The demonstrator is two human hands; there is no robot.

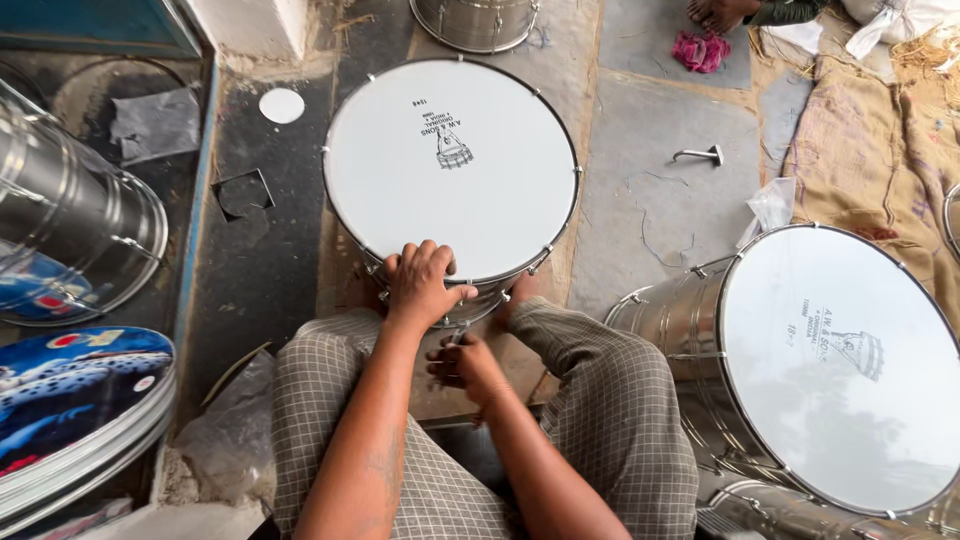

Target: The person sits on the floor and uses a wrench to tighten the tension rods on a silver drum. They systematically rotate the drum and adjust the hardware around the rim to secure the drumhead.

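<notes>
1. Big round steel drum w/ white skin point(452, 165) lies flat on the stone floor point(660, 200), mid-scene, just beyond the person's knees in checked trousers point(610, 400). Near rim is tucked between the legs.
2. Second steel drum w/ white head point(840, 365) lies on its side at right, head tilted up; shiny steel shell point(70, 225) far left, painted blue drum heads point(70, 390) stacked near left.
3. Tan sackcloth point(870, 150) at far right; another person's foot shows at the far edge, beside a pink rag point(702, 50).
4. Left hand point(422, 285): fingers spread, palm pressed down on the near rim of the flat drum.
5. Right hand point(465, 365): curled near the rim's tension hardware, just below the left; seems to pinch a small part or tool, can't tell which.
6. Doing it well, I'd judge: keep the left pressing so the hoop stays seated, work lugs evenly round the rim.
7. Containers: none open in view; drum shells' insides hidden.
8. Small metal T-shaped key point(700, 154) lies on the floor, far right of the drum.
</notes>
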